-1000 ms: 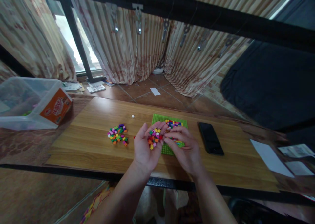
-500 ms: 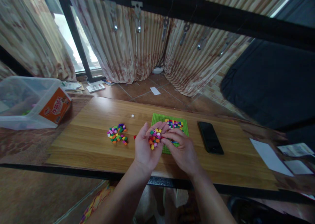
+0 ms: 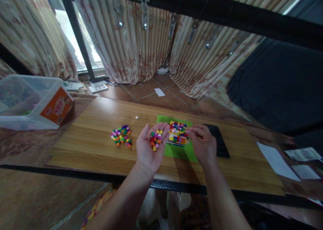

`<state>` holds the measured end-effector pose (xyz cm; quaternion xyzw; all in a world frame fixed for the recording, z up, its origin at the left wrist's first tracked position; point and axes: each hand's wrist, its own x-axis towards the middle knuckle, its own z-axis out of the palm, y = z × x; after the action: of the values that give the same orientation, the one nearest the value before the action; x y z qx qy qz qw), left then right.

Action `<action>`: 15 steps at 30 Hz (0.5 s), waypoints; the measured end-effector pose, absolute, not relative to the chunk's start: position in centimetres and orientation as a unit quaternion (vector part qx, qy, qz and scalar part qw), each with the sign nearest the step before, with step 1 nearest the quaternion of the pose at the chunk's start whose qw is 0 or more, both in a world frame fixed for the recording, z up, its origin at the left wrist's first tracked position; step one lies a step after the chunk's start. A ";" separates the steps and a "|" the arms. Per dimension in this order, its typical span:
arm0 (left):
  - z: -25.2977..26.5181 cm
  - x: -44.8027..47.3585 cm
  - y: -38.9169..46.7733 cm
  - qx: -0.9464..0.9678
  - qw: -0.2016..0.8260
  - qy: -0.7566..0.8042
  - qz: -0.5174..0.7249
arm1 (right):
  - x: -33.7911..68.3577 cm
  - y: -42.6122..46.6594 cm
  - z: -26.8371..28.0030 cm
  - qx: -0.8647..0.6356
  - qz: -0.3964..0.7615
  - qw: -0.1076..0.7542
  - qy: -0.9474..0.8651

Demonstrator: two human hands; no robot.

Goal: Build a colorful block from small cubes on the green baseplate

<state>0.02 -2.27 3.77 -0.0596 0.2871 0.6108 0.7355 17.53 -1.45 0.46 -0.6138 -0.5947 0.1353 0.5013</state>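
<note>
My left hand is palm up and cupped around a handful of small toy building bricks in several colours. Beside it, a block of bricks built in rows stands on a green studded baseplate. My right hand is at the right edge of that block, thumb and fingertips pinched together. Whatever is between those fingertips is too small to make out. Left of my left hand, a loose pile of mixed bricks lies on the wooden tabletop.
A single white brick lies behind the pile. The black phone is right of the baseplate, partly behind my right hand. At the far left stands a clear plastic bin with an orange label. White paper lies at the right end.
My right hand has moved right, from the bricks in my left palm to the built block's right edge. More of the block and baseplate now shows. My left hand still holds the handful.
</note>
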 end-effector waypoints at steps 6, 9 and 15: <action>3.8 0.0 -2.3 -0.058 0.737 0.285 0.610 | 17.4 -1.0 -0.3 -0.619 0.135 0.443 -0.634; 3.8 0.0 -2.2 -0.059 0.738 0.282 0.611 | 17.3 -0.9 -0.7 -0.628 0.120 0.417 -0.646; 3.8 0.0 -2.3 -0.060 0.740 0.276 0.610 | 17.1 -0.6 -1.0 -0.648 0.108 0.430 -0.619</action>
<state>-0.04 -2.26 3.82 -0.0597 0.2765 0.6105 0.7398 17.07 -0.64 -1.01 -0.6475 -0.6195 0.1081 0.4305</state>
